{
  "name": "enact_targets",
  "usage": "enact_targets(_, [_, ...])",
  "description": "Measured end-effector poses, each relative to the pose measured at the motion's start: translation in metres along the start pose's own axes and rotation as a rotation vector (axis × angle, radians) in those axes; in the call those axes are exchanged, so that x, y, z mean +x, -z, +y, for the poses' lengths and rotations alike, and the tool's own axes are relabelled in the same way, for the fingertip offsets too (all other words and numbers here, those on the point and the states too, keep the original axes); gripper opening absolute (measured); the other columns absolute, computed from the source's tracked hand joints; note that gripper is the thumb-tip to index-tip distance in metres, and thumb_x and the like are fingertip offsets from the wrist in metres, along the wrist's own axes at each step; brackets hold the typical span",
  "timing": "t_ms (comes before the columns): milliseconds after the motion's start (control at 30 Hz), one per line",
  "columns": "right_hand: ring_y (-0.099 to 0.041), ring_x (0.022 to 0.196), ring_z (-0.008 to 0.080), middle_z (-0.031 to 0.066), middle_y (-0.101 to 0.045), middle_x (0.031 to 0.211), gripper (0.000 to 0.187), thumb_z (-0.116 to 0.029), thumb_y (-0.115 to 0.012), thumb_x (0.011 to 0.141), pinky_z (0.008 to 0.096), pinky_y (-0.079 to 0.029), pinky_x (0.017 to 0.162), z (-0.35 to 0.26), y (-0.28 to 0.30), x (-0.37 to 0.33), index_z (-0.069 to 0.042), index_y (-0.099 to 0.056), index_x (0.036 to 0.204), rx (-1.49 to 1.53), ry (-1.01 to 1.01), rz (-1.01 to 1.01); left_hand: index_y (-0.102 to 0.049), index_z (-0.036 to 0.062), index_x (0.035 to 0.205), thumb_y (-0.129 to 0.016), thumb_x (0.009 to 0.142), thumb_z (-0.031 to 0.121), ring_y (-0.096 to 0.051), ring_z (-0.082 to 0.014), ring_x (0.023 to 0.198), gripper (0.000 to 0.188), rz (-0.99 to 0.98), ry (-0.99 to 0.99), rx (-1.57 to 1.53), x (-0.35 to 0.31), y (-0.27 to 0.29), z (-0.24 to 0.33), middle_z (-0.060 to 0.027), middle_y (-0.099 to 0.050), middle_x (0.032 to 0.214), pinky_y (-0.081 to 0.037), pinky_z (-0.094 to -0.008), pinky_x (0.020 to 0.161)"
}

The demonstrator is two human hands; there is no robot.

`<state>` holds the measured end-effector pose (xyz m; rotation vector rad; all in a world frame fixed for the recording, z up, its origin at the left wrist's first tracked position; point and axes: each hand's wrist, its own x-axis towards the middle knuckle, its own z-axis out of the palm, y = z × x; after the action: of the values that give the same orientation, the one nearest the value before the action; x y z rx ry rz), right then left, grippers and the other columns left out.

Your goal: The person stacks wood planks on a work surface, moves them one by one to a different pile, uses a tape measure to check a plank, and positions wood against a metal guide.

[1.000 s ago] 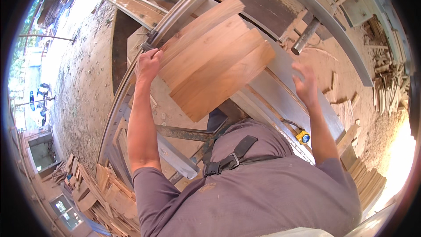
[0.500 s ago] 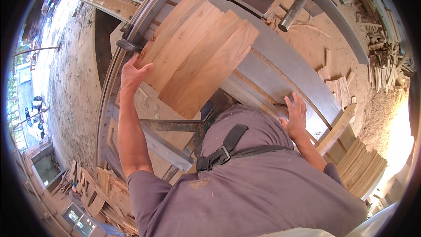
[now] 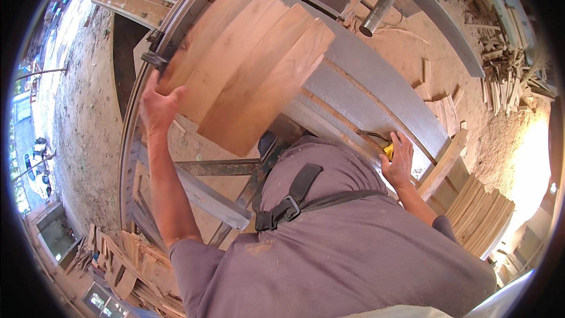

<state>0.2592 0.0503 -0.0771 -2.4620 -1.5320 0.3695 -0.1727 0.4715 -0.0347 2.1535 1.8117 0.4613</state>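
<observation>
1. Sandy, rough ground (image 3: 82, 118) surrounds the work area, with loose scrap wood (image 3: 138, 259) heaped at lower left and thin offcuts (image 3: 500, 91) piled at right.
2. Smooth grey metal forms the table (image 3: 376, 76); two narrow brownish grooves run along it. Small dark marks near the right hand are too small to read.
3. Four wooden boards (image 3: 235, 53) lie side by side at the centre, at the left part of the table, their near ends reaching beyond its edge. Their grain is pale to orange-brown, their ends are staggered, and their outlines are slightly blurred.
4. Left hand (image 3: 160, 109): beside the near left corner of the boards, thumb spread away from the extended fingers, just below a dark round knob (image 3: 154, 59) on a long metal rail (image 3: 191, 3). Whether it touches the wood cannot be told.
5. Right hand (image 3: 399, 162): fingers curved about a yellow tape measure (image 3: 388, 151), partly hidden; whether they grip it cannot be told.
6. Beyond the right hand, a plain wooden bar (image 3: 444, 162) lies slantwise, near a stack of thin wooden strips (image 3: 479, 215).
7. Round metal pipe (image 3: 379, 12), dull and cylindrical, projects near a broad grey beam (image 3: 441, 23) at upper right.
</observation>
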Motion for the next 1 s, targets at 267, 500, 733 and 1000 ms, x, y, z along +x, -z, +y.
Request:
enact_targets(267, [-0.062, 0.100, 0.0310, 0.0157, -0.063, 0.107, 0.044, -0.009, -0.081, 0.076, 0.0399, -0.049, 0.092, 0.037, -0.012, 0.017, 0.001, -0.067, 0.116, 0.337, -0.360, 0.259, -0.068, 0.0064, 0.109, -0.073, 0.085, 0.018, -0.063, -0.0270, 0.074, 0.027, 0.228, -0.448, 0.429, -0.066, 0.076, 0.148, -0.0089, -0.063, 0.084, -0.051, -0.0417, 0.067])
enact_targets(500, [-0.061, 0.086, 0.0107, 0.0054, -0.064, 0.097, 0.037, -0.013, -0.078, 0.086, 0.0254, -0.052, 0.076, 0.003, 0.023, 0.096, 0.003, -0.067, 0.118, 0.896, -0.416, 0.273, -0.061, 0.0074, 0.097, -0.062, 0.078, 0.009, -0.057, -0.0276, 0.074, 0.019, -0.093, -0.624, 0.328, -0.161, -0.076, 0.104, -0.0090, -0.052, 0.079, -0.045, -0.0406, 0.061])
enact_targets(733, [-0.062, 0.089, 0.0123, 0.0068, -0.066, 0.101, 0.039, -0.013, -0.078, 0.084, 0.0267, -0.052, 0.080, -0.061, 0.014, 0.121, 0.002, -0.067, 0.118, 0.918, -0.259, -0.084, -0.063, 0.0047, 0.108, -0.066, 0.079, 0.005, -0.060, -0.0319, 0.084, 0.029, -0.176, -0.384, -0.001, -0.189, -0.090, 0.105, -0.0132, -0.057, 0.087, -0.051, -0.0407, 0.070])
enact_targets(1000, [-0.064, 0.104, 0.0325, 0.0195, -0.066, 0.112, 0.045, -0.020, -0.079, 0.078, 0.0402, -0.050, 0.093, -0.180, -0.016, 0.136, 0.000, -0.067, 0.117, 0.750, 0.224, -0.388, -0.049, -0.0051, 0.141, -0.058, 0.103, 0.021, -0.060, -0.0205, 0.112, 0.047, -0.656, 0.556, -1.416, -0.182, -0.078, 0.127, -0.0100, -0.063, 0.120, -0.052, -0.0335, 0.093])
